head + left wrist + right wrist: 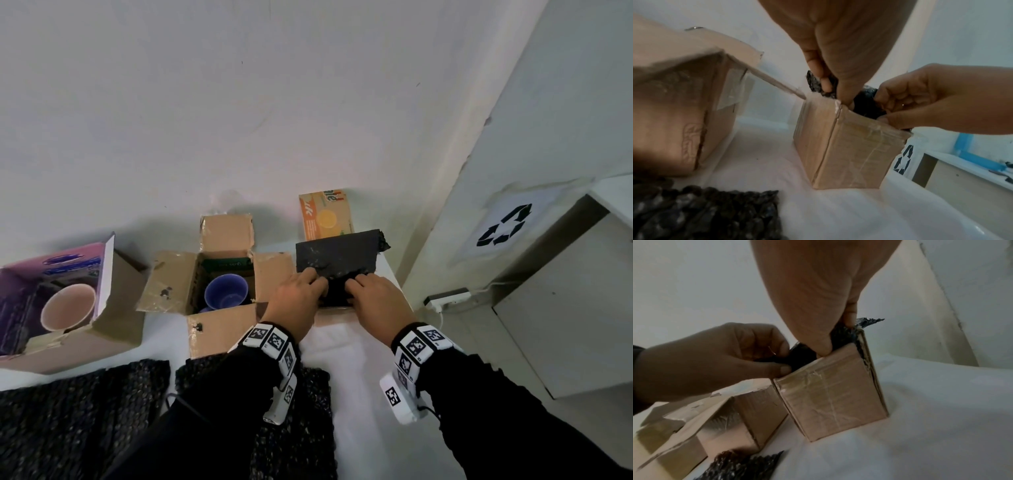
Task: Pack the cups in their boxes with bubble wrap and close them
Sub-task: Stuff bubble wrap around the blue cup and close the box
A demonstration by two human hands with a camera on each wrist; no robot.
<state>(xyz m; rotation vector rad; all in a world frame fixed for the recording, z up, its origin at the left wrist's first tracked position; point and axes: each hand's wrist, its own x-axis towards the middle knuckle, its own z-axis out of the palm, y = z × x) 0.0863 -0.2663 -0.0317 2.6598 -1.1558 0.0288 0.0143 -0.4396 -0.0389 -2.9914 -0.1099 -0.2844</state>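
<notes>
A small cardboard box (334,313) (849,146) (830,399) stands at the table's right end with a black bubble wrap sheet (337,255) (813,82) (842,335) sticking up out of its open top. My left hand (317,282) (828,87) (785,360) and right hand (352,286) (882,110) (838,337) both pinch the wrap at the box mouth, fingers curled into it. What the wrap covers is hidden. A blue cup (226,291) sits in the open middle box (219,325). A pink cup (68,306) lies in the purple-printed box (116,308) at left.
Spare black bubble wrap sheets (78,418) lie along the near table edge. An orange carton (325,214) leans on the wall behind the small box. The table ends just right of that box; beyond are a power strip (445,298) and a white cabinet (565,308).
</notes>
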